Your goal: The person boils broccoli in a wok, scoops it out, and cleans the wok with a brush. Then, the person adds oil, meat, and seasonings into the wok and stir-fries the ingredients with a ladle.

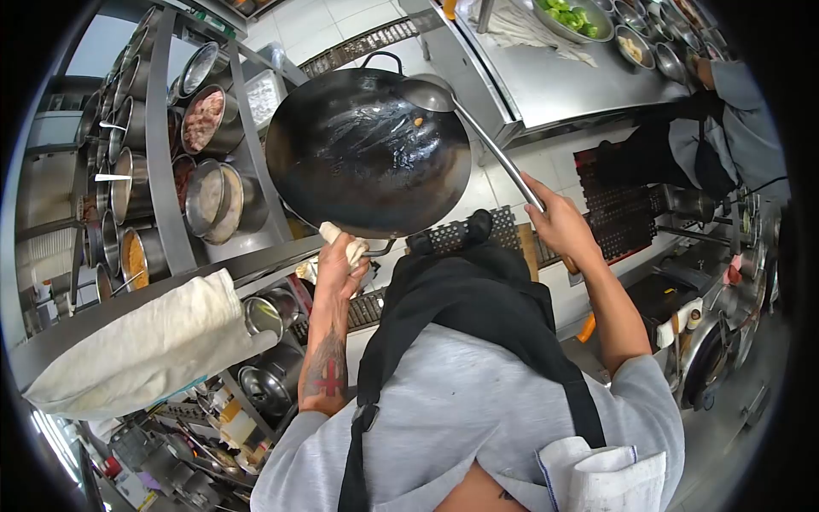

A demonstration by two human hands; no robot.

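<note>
A large dark wok [358, 154] hangs in front of me, its inside wet and shiny with one small orange scrap near the right side. My left hand [339, 264] is closed around the wok's near handle, with a folded pale cloth [345, 242] between palm and metal. My right hand [559, 220] grips the long handle of a steel ladle [495, 147]. The ladle's bowl rests at or just over the wok's far right rim; whether it touches I cannot tell.
Metal shelves [171, 145] at left hold several steel pots, one with raw meat [203, 121]. A white towel [145, 341] drapes over the rail. At upper right, a steel counter [554, 94] carries a bowl of green vegetables [573, 19]. Another person's sleeve [738, 90] shows at right.
</note>
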